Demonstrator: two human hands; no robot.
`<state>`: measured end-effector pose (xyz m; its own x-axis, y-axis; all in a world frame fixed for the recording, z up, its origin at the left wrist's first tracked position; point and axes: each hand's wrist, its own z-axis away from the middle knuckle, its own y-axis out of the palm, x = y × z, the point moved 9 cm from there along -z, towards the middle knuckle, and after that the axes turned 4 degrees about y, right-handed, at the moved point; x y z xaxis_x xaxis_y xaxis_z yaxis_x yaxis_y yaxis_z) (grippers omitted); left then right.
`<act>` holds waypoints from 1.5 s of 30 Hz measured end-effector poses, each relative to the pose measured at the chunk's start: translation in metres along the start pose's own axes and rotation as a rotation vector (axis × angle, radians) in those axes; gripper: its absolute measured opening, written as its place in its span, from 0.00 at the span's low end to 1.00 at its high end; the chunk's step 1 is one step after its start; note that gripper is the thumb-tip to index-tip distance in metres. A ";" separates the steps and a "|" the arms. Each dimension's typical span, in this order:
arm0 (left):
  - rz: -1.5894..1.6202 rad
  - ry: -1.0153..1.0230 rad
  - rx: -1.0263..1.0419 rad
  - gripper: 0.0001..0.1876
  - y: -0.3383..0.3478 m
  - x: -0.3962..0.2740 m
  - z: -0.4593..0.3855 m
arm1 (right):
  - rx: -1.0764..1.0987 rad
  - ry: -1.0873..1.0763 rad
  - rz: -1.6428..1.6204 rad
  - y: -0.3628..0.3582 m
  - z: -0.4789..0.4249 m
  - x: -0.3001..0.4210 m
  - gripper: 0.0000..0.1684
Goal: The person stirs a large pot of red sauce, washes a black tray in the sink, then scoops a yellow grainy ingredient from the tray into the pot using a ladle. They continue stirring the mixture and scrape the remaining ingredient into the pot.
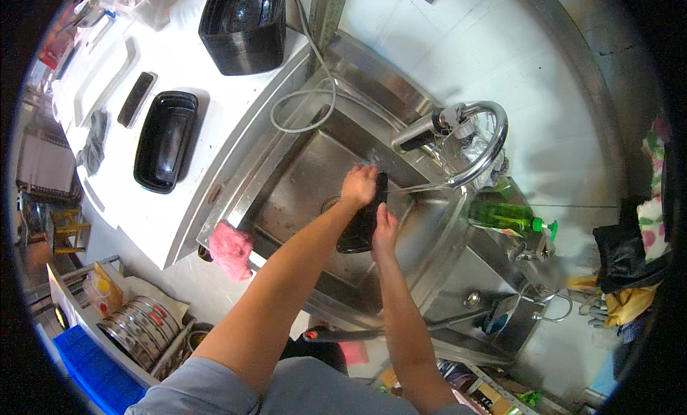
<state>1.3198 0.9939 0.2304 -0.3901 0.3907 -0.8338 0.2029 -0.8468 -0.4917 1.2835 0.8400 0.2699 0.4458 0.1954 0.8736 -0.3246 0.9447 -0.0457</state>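
Both hands are over a stainless steel sink basin (300,173), with a black plastic tray (360,227) between them, tilted on its side. My left hand (360,187) is at the tray's upper end, its fingers curled; whether they grip the tray or something inside it is hidden. My right hand (385,229) holds the tray's right side. A thin stream of water runs from the chrome faucet (496,146) onto the tray's upper end. On the white counter to the left lie a similar black tray (166,141) and a tall stack of black trays (244,50).
A pink cloth (231,249) hangs at the sink's front left corner. A grey hose (303,93) loops over the back left rim. Right of the basin lies a green pump bottle (504,217), near a second sink (456,275). A dark phone-shaped object (137,99) rests on the counter.
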 end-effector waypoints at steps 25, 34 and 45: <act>0.823 -0.281 -0.095 0.24 -0.038 0.049 0.102 | 0.238 0.037 -0.101 0.040 -0.021 -0.017 0.28; 0.707 -0.241 0.367 0.17 -0.021 0.077 0.111 | -0.169 -0.317 0.675 -0.048 -0.001 0.084 0.24; -0.037 0.291 -0.220 0.27 -0.157 -0.088 0.107 | 0.060 0.448 -0.188 0.000 -0.044 -0.088 0.11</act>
<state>1.2257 1.0538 0.4076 -0.1354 0.5328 -0.8353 0.3937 -0.7447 -0.5389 1.2809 0.8348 0.1720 0.8119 0.1296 0.5692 -0.2459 0.9603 0.1321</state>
